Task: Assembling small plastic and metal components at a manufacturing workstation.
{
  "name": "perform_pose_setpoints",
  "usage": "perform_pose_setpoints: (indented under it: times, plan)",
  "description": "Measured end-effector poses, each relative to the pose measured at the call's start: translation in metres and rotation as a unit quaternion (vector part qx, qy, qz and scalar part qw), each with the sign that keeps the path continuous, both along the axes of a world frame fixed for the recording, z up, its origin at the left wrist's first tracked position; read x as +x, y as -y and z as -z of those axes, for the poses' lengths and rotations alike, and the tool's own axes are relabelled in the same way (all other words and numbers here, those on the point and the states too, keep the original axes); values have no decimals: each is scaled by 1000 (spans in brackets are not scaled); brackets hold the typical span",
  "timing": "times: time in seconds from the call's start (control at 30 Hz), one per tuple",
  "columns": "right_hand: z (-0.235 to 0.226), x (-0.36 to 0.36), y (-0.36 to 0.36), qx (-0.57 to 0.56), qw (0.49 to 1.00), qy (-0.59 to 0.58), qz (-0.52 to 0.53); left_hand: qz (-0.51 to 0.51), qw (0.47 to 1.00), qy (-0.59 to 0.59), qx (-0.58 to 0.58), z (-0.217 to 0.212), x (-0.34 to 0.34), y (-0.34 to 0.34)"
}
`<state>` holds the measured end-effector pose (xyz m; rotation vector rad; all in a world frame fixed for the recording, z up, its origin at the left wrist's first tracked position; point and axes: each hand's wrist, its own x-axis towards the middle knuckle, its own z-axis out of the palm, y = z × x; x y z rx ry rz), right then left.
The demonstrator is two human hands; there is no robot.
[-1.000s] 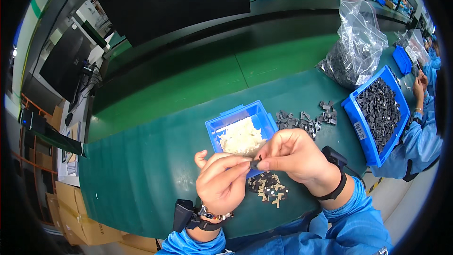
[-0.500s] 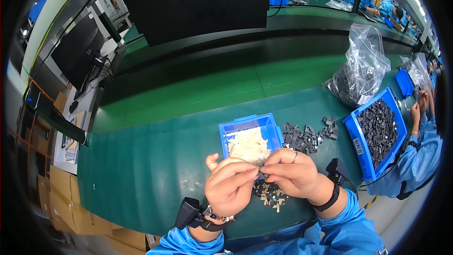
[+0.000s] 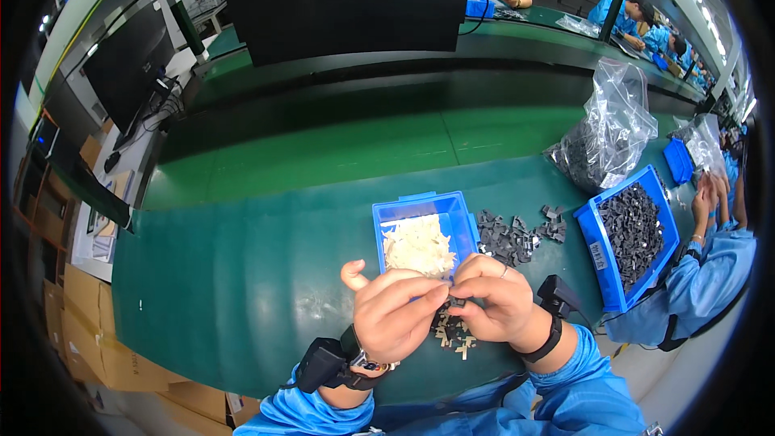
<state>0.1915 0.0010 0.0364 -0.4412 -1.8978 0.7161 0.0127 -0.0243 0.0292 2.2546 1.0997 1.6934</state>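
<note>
Dark small part [image 3: 457, 302] pinched between left hand [image 3: 395, 315] and right hand [image 3: 494, 303], now drawn closer together — held just before the blue tray [image 3: 464, 218] of pale pieces, fitting apparently under way.

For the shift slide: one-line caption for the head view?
Both hands, left and right, pinch a small dark part above a blue bin of pale pieces.

Small dark part [image 3: 457, 302] pinched betw. both hands: mostly hidden by fingertips [image 3: 436, 292], shape unclear. Finished pile [image 3: 454, 333] partly covered by right hand [image 3: 496, 307]. Elbows cut off at near edge.
</note>
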Motion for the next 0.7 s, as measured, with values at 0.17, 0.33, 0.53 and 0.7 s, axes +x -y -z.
perform_pose_setpoints:
  times: [0.17, 0.33, 0.53, 0.7]
  plan:
    - [0, -4, 3, 3, 999, -29, 19, 3, 999, 28, 16, 4, 4, -1]
    - [6, 6, -2, -12, 997, 17, 79, -36, 998, -47, 23, 0, 6, -8]
    - [-19, 64, 43, 124, 906, 71, 399, -42, 999, 19, -25, 6, -15, -25]
    - [-6, 194, 63, 41, 720, 109, 684, -85, 984, 120, -97, 25, -8, -41]
